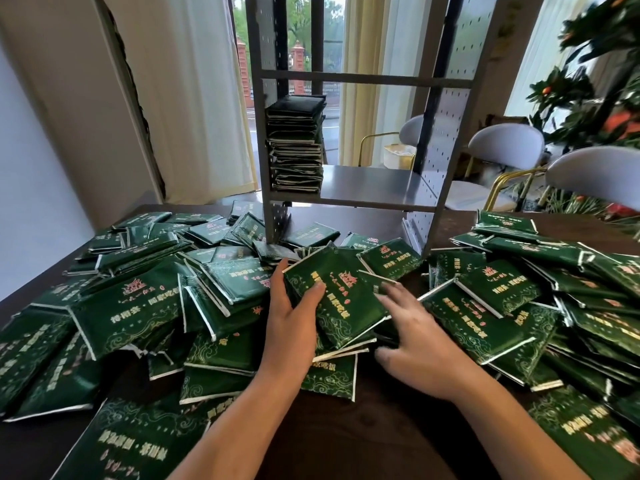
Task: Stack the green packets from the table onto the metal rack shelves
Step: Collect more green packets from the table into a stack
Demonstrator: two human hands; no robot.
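Green packet point(334, 299) at centre, tilted, on top of a small bundle of like packets: flat, rectangular, glossy foil, gold lettering and cloud scrolls, pale sealed edges. Held along its left edge by the left hand point(292, 308), thumb curled over the printed face, fingers beneath and out of sight. Right hand point(414, 336) just beside the bundle's right edge, fingers spread and blurred; contact with the packet not determinable.

Loose packets point(138, 306) in dozens, too many and too overlapped for an exact count, heaped in two broad drifts left and right on one dark table point(346, 438) with a smooth matt top.

One metal rack point(367, 188) standing on the table behind the heap: grey square uprights, perforated side panels, two shelves in view. Lower shelf: one tall stack of packets point(296, 143) against the left upright, edges slightly uneven, top close under the upper shelf.

Behind: three chairs point(505, 147) with pale rounded backs and brass-coloured frames; sheer pale curtains point(194, 81) at a window; one leafy plant point(595, 91) with orange fruit at right.
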